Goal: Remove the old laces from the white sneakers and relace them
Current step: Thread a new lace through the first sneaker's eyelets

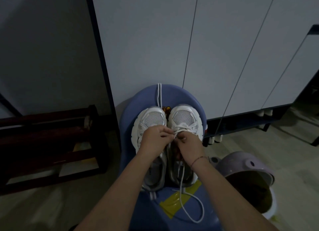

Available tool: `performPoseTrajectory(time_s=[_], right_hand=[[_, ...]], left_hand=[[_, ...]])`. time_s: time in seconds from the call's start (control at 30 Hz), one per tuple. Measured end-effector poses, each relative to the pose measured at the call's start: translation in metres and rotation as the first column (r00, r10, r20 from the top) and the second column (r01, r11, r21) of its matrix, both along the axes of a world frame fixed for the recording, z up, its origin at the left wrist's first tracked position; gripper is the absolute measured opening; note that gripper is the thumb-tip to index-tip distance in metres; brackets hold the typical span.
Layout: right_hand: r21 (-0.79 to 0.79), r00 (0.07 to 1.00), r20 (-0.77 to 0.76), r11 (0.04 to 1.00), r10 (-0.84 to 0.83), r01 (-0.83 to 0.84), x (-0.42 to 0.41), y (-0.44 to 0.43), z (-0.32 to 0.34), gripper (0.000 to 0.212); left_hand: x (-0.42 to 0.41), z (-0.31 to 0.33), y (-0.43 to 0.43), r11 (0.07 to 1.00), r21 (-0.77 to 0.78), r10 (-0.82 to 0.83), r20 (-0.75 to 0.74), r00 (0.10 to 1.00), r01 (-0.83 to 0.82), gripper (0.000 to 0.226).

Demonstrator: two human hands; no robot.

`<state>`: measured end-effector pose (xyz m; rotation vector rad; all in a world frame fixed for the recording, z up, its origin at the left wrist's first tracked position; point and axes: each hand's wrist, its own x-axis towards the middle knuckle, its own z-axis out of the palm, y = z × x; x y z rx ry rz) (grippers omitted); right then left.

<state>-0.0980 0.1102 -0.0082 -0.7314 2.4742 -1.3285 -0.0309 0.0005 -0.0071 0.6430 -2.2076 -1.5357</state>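
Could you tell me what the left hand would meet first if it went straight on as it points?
Likely the laced front of the right sneaker, just past the lace the left hand pinches; depth is unclear, perhaps the right hand.

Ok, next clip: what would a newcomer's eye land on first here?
A pair of white sneakers sits side by side on a blue stool, mid-frame. Above them the left hand and right hand meet, fingers pinching a white lace at the right shoe's front. Its loose end loops toward the camera over yellow tape.
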Motion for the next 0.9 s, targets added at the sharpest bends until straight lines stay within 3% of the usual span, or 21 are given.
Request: performPoseTrajectory(time_s=[0.17,0.23,0.3,0.37,0.43,0.5,0.57,0.63,0.7,0.8,0.9], right_hand=[[0.173,0.991,-0.062,0.979,0.122,-0.110,-0.006,0.011,0.008,0.024],[0.242,0.948,0.085,0.917,0.307,-0.318,-0.005,0.026,0.019,0.024],[0.359,0.815,0.273,0.732,0.511,-0.579,0.002,0.043,0.031,0.018],[0.381,0.636,0.482,0.509,0.603,-0.772,0.012,0.056,0.035,0.018],[0.299,0.512,0.617,0.424,0.598,-0.855,0.021,0.063,0.033,0.020],[0.288,0.557,0.564,0.487,0.609,-0.825,0.022,0.063,0.030,0.017],[0.300,0.706,0.371,0.641,0.603,-0.706,0.019,0.058,0.025,0.014],[0.196,0.833,0.221,0.813,0.507,-0.548,0.017,0.052,0.022,0.008],[0.025,0.904,0.191,0.919,0.382,-0.393,0.015,0.046,0.019,0.012],[-0.152,0.952,0.235,0.975,0.197,-0.164,0.009,0.035,0.015,0.019],[-0.194,0.929,0.335,0.977,0.154,-0.091,0.003,0.024,0.011,0.016]], left_hand=[[0.001,0.002,0.000,1.000,0.029,-0.001,-0.006,1.000,0.001,0.018],[0.001,0.002,0.000,0.999,0.038,0.004,-0.007,1.000,-0.003,0.019],[0.000,0.001,0.000,0.999,0.049,0.011,-0.004,1.000,-0.011,0.017],[-0.002,0.001,0.000,0.999,0.050,0.020,0.000,1.000,-0.020,0.013],[-0.003,0.000,0.000,0.999,0.042,0.028,0.002,1.000,-0.028,0.010],[-0.004,0.000,0.000,0.999,0.038,0.035,0.003,0.999,-0.035,0.009],[-0.004,0.001,0.001,0.998,0.044,0.035,0.003,0.999,-0.035,0.009],[-0.004,0.002,0.001,0.997,0.065,0.034,0.004,0.999,-0.035,0.011],[-0.005,0.001,0.000,0.995,0.089,0.034,0.007,0.999,-0.035,0.013],[-0.005,0.000,0.000,0.995,0.092,0.036,0.006,0.999,-0.036,0.013],[-0.005,0.000,0.000,0.995,0.092,0.035,0.008,0.999,-0.036,0.013]])
